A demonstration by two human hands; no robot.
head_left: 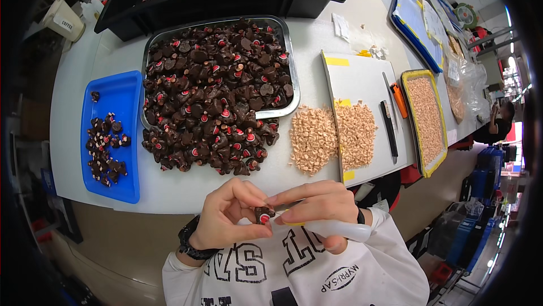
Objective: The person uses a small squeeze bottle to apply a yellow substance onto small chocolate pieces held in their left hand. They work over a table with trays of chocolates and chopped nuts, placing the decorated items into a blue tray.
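beige cup: a tapered cup stands at the upper left, near the corner of the white surface.
blue tray: the shallow blue tray carries a few loose dark pieces dotted with beige bits.
black crate: a deep black crate sits at the back, with more dark pieces inside.
metal tray: dark brown moulded pieces with red-and-white discs heap the metal tray and spill over its near edge.
left hand: the left hand pinches one dark figure between thumb and fingers, in front of the shirt, disc showing.
right hand: the right hand holds a white plastic bottle, fingers beside the figure; whether the bottle's tip touches it, i cannot tell.
beige bits: one heap lies on the surface, touching the white board; a second heap lies on that board.
cutters: a black cutter and an orange cutter lie right of the second heap.
yellow-edged tray: this tray, full of beige bits, stands rightmost of these.
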